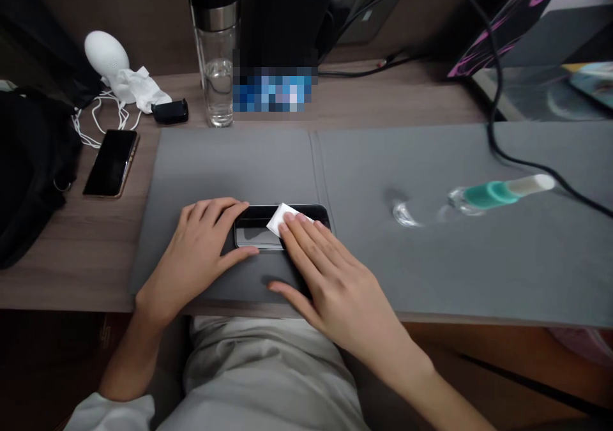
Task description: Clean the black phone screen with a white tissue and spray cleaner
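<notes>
A smartphone [261, 236] with a dark, glossy screen lies sideways on the grey desk mat. My left hand [191, 252] holds its left end, fingers at the far edge and thumb at the near edge. On the screen is a folded white tissue [278, 220], pressed under the fingertips of my right hand [330, 271]. The right fingers lie straight and close together, with the thumb apart, and cover the phone's right part. Off to the right, a small clear bottle with a teal band and a whitish end [493, 195] lies near a clear cap [406, 214].
A second phone [111, 163] lies left of the mat [364, 278]. Behind it are a white rounded device [106, 53], crumpled tissue [143, 89] and a small black object [170, 111]. A glass water bottle [219, 73] stands at the back. A black cable [495, 99] hangs across the right side.
</notes>
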`<state>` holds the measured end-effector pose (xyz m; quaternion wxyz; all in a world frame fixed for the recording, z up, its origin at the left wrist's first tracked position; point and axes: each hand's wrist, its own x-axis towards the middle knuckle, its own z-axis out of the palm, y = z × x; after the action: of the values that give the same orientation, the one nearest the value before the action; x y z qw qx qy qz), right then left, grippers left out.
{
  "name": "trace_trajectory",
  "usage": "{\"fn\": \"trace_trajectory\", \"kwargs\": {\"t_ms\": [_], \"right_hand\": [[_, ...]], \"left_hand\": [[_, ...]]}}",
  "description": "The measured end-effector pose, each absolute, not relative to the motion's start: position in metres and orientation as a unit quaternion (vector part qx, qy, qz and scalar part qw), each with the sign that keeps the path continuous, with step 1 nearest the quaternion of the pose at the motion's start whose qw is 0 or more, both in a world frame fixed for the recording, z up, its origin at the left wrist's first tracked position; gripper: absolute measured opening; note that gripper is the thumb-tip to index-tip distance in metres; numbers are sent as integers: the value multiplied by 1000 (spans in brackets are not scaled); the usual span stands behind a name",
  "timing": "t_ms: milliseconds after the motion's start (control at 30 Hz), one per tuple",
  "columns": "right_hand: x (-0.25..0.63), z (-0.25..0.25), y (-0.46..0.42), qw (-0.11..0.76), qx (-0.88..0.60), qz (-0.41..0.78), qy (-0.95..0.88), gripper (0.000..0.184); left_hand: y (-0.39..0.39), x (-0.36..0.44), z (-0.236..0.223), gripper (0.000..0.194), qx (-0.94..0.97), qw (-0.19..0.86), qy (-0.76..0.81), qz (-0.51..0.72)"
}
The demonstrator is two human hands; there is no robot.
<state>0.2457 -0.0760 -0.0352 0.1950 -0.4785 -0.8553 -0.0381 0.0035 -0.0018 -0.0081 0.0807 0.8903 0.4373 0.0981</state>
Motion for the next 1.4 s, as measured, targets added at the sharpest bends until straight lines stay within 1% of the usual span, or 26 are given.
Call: {"fn": "trace_trajectory", "kwargs": {"t_ms": [200,400,600,867,1033,1233,1400], "right_hand": [[246,-23,-87,196,-464,-69,-861,70],[242,-26,-71,211,-476,-27,-853,62],[230,-29,-53,232,-486,-44,-842,67],[230,-24,-78,218,-469,-43,-854,66],[223,-27,-73,226,-475,-26,-850,65],[214,-30,-50,233,-482,15,-844,70],[212,-28,-61,232,-476,15,-848,74]], "left_hand": [[-1,4,-8,62,890,85,437,99],[-2,5,-7,64,892,86,433,99],[-2,5,-6,64,887,93,441,97],[-2,5,-7,64,889,93,438,99],[-2,5,-6,63,889,95,437,100],[-1,4,-5,59,889,97,436,97],[-2,5,-5,58,889,101,437,97]]}}
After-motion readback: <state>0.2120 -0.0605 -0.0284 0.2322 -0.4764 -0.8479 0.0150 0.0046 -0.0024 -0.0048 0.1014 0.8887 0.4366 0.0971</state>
